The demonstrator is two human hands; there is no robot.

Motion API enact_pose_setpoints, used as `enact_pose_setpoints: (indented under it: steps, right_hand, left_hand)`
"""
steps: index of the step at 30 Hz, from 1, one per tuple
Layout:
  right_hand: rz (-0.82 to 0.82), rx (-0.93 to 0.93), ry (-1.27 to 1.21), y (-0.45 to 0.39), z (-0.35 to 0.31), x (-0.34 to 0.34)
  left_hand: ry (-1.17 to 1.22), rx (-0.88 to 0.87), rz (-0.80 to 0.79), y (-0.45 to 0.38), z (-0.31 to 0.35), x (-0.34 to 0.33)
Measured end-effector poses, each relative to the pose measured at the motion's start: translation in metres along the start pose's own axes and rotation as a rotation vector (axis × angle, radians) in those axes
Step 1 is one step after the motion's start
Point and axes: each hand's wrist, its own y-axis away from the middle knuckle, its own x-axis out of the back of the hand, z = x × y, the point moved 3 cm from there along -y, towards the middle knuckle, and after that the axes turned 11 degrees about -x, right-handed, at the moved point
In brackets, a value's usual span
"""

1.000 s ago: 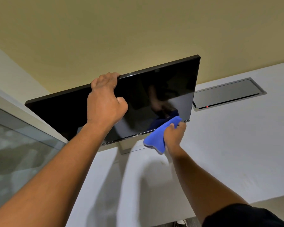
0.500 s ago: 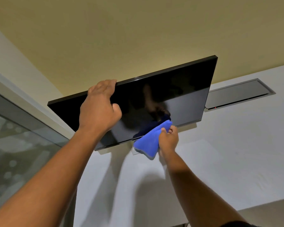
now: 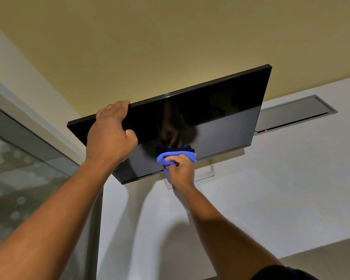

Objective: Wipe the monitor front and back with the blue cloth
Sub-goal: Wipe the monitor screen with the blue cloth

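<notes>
A: At the desk's (image 3: 271, 188) left edge, a glass partition (image 3: 18, 168). Then the left hand (image 3: 109, 136): fingers curled over the monitor's (image 3: 220, 118) top edge, thumb on the dark screen.

B: Monitor position?

A: Standing on the white desk, on a pale stand (image 3: 206, 172), near the far edge.

B: Right hand?

A: Right hand (image 3: 181, 170) grips the bunched blue cloth (image 3: 176, 155), pressed against the screen's lower edge, near the middle.

B: Further right?

A: Grey hatch (image 3: 295, 114) set flush in the desk, small red light.
</notes>
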Motion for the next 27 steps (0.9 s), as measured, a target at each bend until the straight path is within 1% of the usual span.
enact_pose_setpoints:
  steps: [2, 4, 6, 8, 10, 12, 14, 15, 17, 18, 20, 21, 24, 27]
  right_hand:
    - [0.075, 0.012, -0.081, -0.007, -0.005, 0.028]
    - [0.184, -0.067, -0.225, -0.017, -0.010, 0.058]
    - [0.307, -0.101, -0.249, -0.029, -0.015, 0.081]
    - [0.339, -0.092, -0.256, -0.039, -0.017, 0.085]
    - [0.312, 0.004, -0.236, -0.035, -0.026, 0.072]
    - [0.260, 0.169, -0.198, -0.021, -0.038, 0.050]
    - [0.142, 0.316, -0.123, -0.006, -0.039, 0.017]
    - [0.046, 0.349, -0.083, 0.000, -0.034, 0.000]
    - [-0.118, 0.340, 0.029, 0.008, -0.015, -0.024]
    - [-0.161, 0.307, 0.077, 0.009, -0.005, -0.027]
    - [-0.206, 0.207, 0.073, 0.007, 0.010, -0.018]
    - [-0.184, 0.199, 0.038, 0.004, 0.013, -0.009]
    - [0.011, 0.198, -0.074, -0.002, 0.010, 0.030]
    - [0.165, 0.072, -0.109, -0.017, 0.012, 0.060]
  left_hand:
    - [0.025, 0.000, 0.009, 0.000, 0.001, 0.000]
    - [0.045, 0.002, 0.020, 0.000, 0.001, 0.001]
    - [0.055, 0.003, 0.032, 0.000, 0.000, 0.001]
    - [0.063, 0.010, 0.042, 0.000, 0.000, 0.001]
    - [0.067, 0.017, 0.049, 0.000, 0.002, 0.001]
    - [0.063, 0.021, 0.042, -0.002, 0.004, 0.002]
    - [0.052, 0.018, 0.027, -0.004, 0.002, 0.002]
    - [0.048, 0.016, 0.022, -0.005, 0.001, 0.002]
    - [0.048, 0.009, 0.009, -0.006, -0.001, 0.003]
    - [0.049, 0.004, 0.000, -0.006, -0.001, 0.003]
    - [0.052, -0.007, -0.009, -0.004, -0.003, 0.004]
    - [0.057, -0.011, -0.008, -0.004, -0.003, 0.005]
    - [0.062, -0.013, -0.005, -0.003, -0.004, 0.005]
    - [0.067, -0.007, 0.002, -0.002, -0.004, 0.005]
